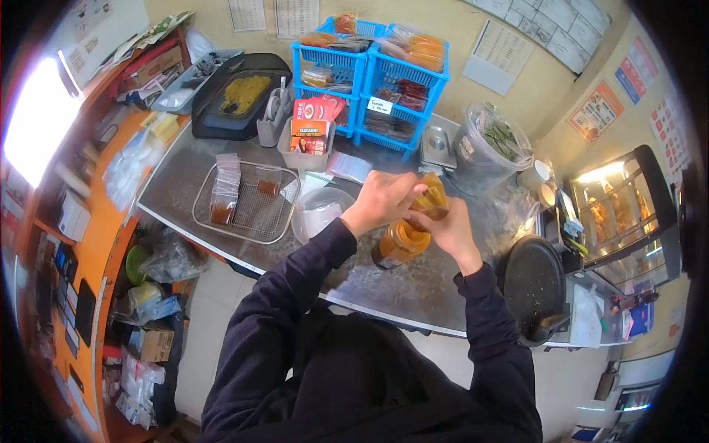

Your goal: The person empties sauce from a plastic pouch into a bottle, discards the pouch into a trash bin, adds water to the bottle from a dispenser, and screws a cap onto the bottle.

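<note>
Both hands are close together above a jar with orange-brown contents (402, 244) on the dark metal table. Between them is a yellow-orange plastic bag (432, 199), upright over the jar's mouth. My left hand (382, 198) has its fingers closed at the bag's left edge. My right hand (449, 229) is wrapped round the bag's lower right part, its thumb near the jar's rim. Left of the jar stands a round clear tub (322, 214) with something white in it. Further left, a wire mesh tray (255, 221) holds small filled sachets (224, 199).
Blue stacked baskets (399, 92) with packets stand at the back, beside a box of leaflets (309, 140). A black tray (240, 96) is at the back left. To the right are a large clear tub (491, 148), a black round pan (533, 284) and a lit glass cabinet (620, 214).
</note>
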Demonstrator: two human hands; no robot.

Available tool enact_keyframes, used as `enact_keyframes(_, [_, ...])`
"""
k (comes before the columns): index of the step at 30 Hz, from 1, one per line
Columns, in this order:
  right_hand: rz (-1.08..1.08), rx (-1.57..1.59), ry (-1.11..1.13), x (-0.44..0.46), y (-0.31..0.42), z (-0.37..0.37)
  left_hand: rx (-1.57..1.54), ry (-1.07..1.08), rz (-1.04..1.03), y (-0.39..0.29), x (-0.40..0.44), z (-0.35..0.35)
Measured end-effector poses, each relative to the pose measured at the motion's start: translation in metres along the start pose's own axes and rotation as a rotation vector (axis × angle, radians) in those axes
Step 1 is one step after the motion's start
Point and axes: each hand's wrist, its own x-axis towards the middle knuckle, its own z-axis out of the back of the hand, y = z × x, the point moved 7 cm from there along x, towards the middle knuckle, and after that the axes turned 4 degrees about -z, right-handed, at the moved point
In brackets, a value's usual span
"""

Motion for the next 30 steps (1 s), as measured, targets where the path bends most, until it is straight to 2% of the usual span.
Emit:
enact_keyframes(4, [0.114, -0.082, -0.036, 0.003, -0.021, -0.007, -0.011, 0.005, -0.047, -0.006, 0.002, -0.004])
enact_keyframes(7, [0.161, -0.172, -0.062, 0.001, -0.006, -0.004, 0.012, 0.033, -0.056, -0.007, 0.007, -0.003])
enact_keyframes(10, [0.112, -0.35, -0.02, 0.002, -0.013, -0.002, 0.033, 0.049, -0.074, -0.011, 0.012, -0.004])
enact_keyframes(16, [0.151, -0.488, 0.001, 0.001, -0.008, 0.005, 0.093, 0.09, -0.12, -0.022, 0.027, -0.005])
enact_keyframes(25, [0.056, -0.634, 0.048, 0.002, -0.015, 0.003, 0.198, 0.149, -0.19, -0.026, 0.033, -0.014])
enact_keyframes(28, [0.054, -0.667, 0.049, 0.001, -0.013, 0.003, 0.219, 0.15, -0.207, -0.026, 0.032, -0.015])
enact_keyframes(30, [0.056, -0.445, 0.131, 0.002, -0.008, 0.004, 0.22, 0.136, -0.216, -0.026, 0.032, -0.015])
